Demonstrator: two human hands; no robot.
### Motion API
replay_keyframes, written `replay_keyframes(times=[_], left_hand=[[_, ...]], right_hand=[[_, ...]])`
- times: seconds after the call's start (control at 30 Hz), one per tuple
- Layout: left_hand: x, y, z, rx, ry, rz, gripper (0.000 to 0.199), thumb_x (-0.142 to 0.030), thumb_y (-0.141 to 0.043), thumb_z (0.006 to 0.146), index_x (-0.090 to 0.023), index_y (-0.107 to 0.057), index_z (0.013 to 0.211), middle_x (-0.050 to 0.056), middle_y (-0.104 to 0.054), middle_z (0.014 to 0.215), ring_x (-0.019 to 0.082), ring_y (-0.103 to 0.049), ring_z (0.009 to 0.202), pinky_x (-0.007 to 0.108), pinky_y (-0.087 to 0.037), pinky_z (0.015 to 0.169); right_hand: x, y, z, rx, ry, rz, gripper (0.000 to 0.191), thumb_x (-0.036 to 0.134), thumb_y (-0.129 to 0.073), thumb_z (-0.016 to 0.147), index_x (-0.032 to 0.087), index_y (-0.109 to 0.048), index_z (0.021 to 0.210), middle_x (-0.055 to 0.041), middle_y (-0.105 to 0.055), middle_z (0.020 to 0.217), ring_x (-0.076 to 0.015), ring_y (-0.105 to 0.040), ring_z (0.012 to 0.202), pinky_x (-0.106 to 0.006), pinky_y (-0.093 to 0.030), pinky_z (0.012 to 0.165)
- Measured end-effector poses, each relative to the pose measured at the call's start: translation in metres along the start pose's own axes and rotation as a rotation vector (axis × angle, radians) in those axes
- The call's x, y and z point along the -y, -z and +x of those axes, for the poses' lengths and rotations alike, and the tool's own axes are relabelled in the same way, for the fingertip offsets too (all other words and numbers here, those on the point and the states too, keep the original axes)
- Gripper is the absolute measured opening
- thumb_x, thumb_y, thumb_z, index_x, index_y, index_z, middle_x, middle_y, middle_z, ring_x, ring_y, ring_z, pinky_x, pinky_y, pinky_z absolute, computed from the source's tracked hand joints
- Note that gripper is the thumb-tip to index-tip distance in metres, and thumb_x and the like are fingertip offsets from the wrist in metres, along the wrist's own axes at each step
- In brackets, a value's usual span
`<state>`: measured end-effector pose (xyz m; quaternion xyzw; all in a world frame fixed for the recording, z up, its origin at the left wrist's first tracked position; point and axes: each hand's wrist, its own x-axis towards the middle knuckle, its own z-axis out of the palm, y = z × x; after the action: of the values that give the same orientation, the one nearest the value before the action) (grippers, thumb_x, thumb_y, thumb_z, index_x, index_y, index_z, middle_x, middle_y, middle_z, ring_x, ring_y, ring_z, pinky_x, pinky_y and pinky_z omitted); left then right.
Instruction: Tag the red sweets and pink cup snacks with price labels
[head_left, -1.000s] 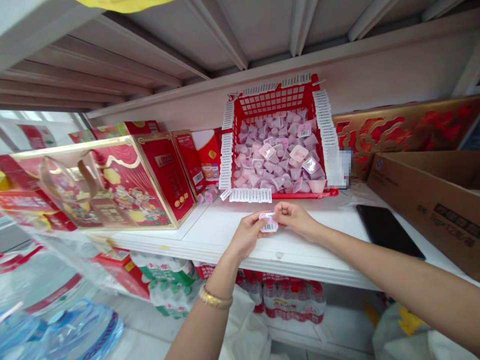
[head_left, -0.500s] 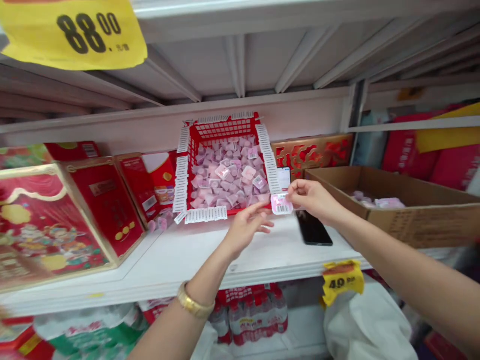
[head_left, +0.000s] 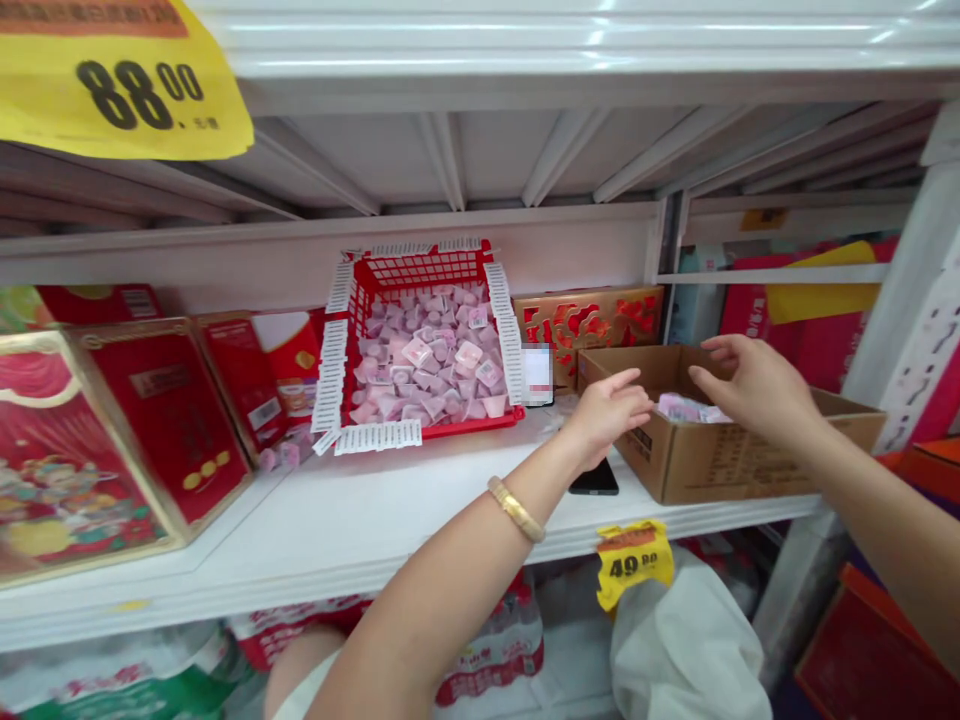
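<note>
My left hand (head_left: 609,415) reaches over the dark phone (head_left: 596,480) to the near left corner of a cardboard carton (head_left: 742,465). Its fingers are stretched out and hold nothing. Above the carton's right part, my right hand (head_left: 761,385) is open, thumb and fingers apart. Pink-and-white labelled jelly cups (head_left: 690,408) lie in the carton, partly hidden by its front wall. To the left stands a red plastic basket (head_left: 420,268) full of pale pink jelly cups (head_left: 427,350). Strips of barcode stickers (head_left: 379,436) line its rim.
Red gift boxes (head_left: 161,400) stand at the left, with a few loose cups (head_left: 289,452) beside them. A second phone (head_left: 537,372) leans before a gold-and-red box (head_left: 589,318). A shelf (head_left: 450,90) hangs overhead; a yellow price tag (head_left: 634,565) hangs from the shelf edge.
My right hand has moved right from the basket's corner to over the carton, and the barcoded jelly cup has left its fingers. My left hand followed rightward. The view has shifted right.
</note>
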<state>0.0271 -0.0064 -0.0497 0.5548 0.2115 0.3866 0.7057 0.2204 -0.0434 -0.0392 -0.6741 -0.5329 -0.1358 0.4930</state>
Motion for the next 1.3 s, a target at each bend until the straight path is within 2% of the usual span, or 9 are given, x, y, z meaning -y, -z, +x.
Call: replay_keyframes(times=[0.1, 0.27, 0.4, 0.5, 0.63, 0.8, 1.1, 1.2, 1.3], left_hand=[[0.006, 0.027, -0.016, -0.056, -0.048, 0.117, 0.039, -0.006, -0.061, 0.078, -0.017, -0.066, 0.115, 0.015, -0.061, 0.124, 0.015, -0.069, 0.086, 0.034, -0.053, 0.086], [0.004, 0.1, -0.052, -0.301, -0.13, 0.25, 0.027, -0.003, -0.054, 0.079, -0.013, -0.07, 0.098, 0.011, -0.067, 0.109, 0.01, -0.066, 0.073, 0.023, -0.053, 0.068], [-0.001, 0.155, -0.079, -0.529, -0.144, 0.246, 0.023, -0.006, -0.055, 0.078, -0.013, -0.069, 0.095, 0.008, -0.07, 0.094, 0.01, -0.064, 0.066, 0.021, -0.051, 0.062], [0.0, 0.18, -0.092, -0.616, -0.128, 0.207, 0.03, -0.005, -0.056, 0.075, -0.015, -0.066, 0.102, 0.007, -0.069, 0.093, 0.01, -0.065, 0.064, 0.022, -0.051, 0.061], [0.003, 0.192, -0.097, -0.6, -0.087, 0.162, 0.037, -0.004, -0.057, 0.071, -0.015, -0.065, 0.106, 0.007, -0.069, 0.096, 0.013, -0.067, 0.067, 0.023, -0.052, 0.062], [0.006, 0.192, -0.094, -0.55, -0.077, 0.103, 0.03, -0.005, -0.058, 0.073, -0.014, -0.067, 0.101, 0.008, -0.069, 0.095, 0.013, -0.068, 0.069, 0.025, -0.052, 0.066], [0.008, 0.191, -0.093, -0.483, -0.055, -0.128, 0.018, -0.022, -0.06, 0.084, -0.013, -0.067, 0.097, 0.012, -0.071, 0.095, 0.019, -0.07, 0.075, 0.033, -0.054, 0.079], [0.007, 0.192, -0.099, -0.418, -0.054, -0.252, 0.027, -0.036, -0.057, 0.088, -0.013, -0.068, 0.097, 0.013, -0.072, 0.094, 0.022, -0.071, 0.078, 0.035, -0.055, 0.079], [0.009, 0.198, -0.113, -0.412, -0.108, -0.255, 0.019, -0.025, -0.067, 0.081, -0.012, -0.07, 0.094, 0.01, -0.072, 0.089, 0.018, -0.069, 0.076, 0.032, -0.054, 0.078]], right_hand=[[0.012, -0.016, -0.017, -0.013, 0.155, 0.035, 0.027, 0.037, -0.061, 0.075, 0.02, -0.064, 0.096, -0.0097, -0.068, 0.089, -0.022, -0.062, 0.075, -0.037, -0.049, 0.071], [0.074, -0.065, -0.052, 0.159, 0.318, 0.166, 0.02, 0.034, -0.057, 0.079, 0.021, -0.068, 0.09, -0.0029, -0.068, 0.076, -0.0174, -0.062, 0.067, -0.03, -0.046, 0.065], [0.117, -0.116, -0.063, 0.236, 0.422, 0.084, 0.02, 0.028, -0.056, 0.081, 0.022, -0.072, 0.092, -0.0027, -0.067, 0.074, -0.0189, -0.062, 0.071, -0.029, -0.044, 0.066], [0.138, -0.148, -0.061, 0.263, 0.468, -0.033, 0.024, 0.026, -0.053, 0.085, 0.021, -0.074, 0.096, -0.0066, -0.07, 0.084, -0.0214, -0.064, 0.079, -0.03, -0.045, 0.069], [0.153, -0.172, -0.054, 0.319, 0.498, -0.167, 0.026, 0.025, -0.053, 0.085, 0.021, -0.074, 0.1, -0.0111, -0.072, 0.093, -0.0231, -0.065, 0.081, -0.031, -0.045, 0.068], [0.154, -0.186, -0.049, 0.357, 0.514, -0.21, 0.026, 0.029, -0.051, 0.089, 0.023, -0.076, 0.097, -0.0106, -0.072, 0.09, -0.0233, -0.065, 0.075, -0.031, -0.04, 0.063], [0.134, -0.185, -0.066, 0.08, 0.751, 0.014, 0.034, 0.03, -0.044, 0.096, 0.022, -0.077, 0.092, -0.0071, -0.064, 0.067, -0.0186, -0.053, 0.069, -0.032, -0.035, 0.068], [0.138, -0.184, -0.083, 0.113, 0.873, 0.082, 0.032, 0.03, -0.045, 0.096, 0.026, -0.077, 0.094, -0.0047, -0.061, 0.062, -0.0168, -0.051, 0.066, -0.031, -0.033, 0.065], [0.148, -0.19, -0.099, 0.207, 0.984, 0.213, 0.029, 0.033, -0.048, 0.094, 0.026, -0.076, 0.09, -0.0046, -0.064, 0.068, -0.0163, -0.052, 0.067, -0.03, -0.035, 0.065]])
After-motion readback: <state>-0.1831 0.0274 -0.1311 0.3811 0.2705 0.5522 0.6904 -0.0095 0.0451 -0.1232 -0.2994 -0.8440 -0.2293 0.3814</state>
